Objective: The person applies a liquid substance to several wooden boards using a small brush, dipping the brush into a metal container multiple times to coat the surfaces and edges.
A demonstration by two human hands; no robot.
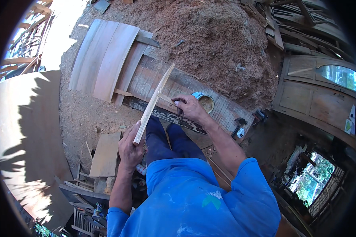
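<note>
My left hand (131, 150) grips the lower end of a long, pale wooden strip (156, 98), which slants up and away to the right over the workbench. In my right hand (189, 107) is a small flat spreader (167, 98) with a tan blade, its tip at or very near the middle of the strip. Whether the blade actually touches the wood, I cannot tell. Just right of that hand stands an open round can (203, 100) with a bluish-white rim and brownish-yellow contents. My right fingers partly hide the spreader's handle.
Wide wooden panels (105, 59) lie on the left end of the worn workbench (182, 85). A hammer (239, 125) rests at its right end. Behind rises a heap of sawdust (221, 43). A large sheet (35, 130) is at far left, a wooden door (312, 91) at right.
</note>
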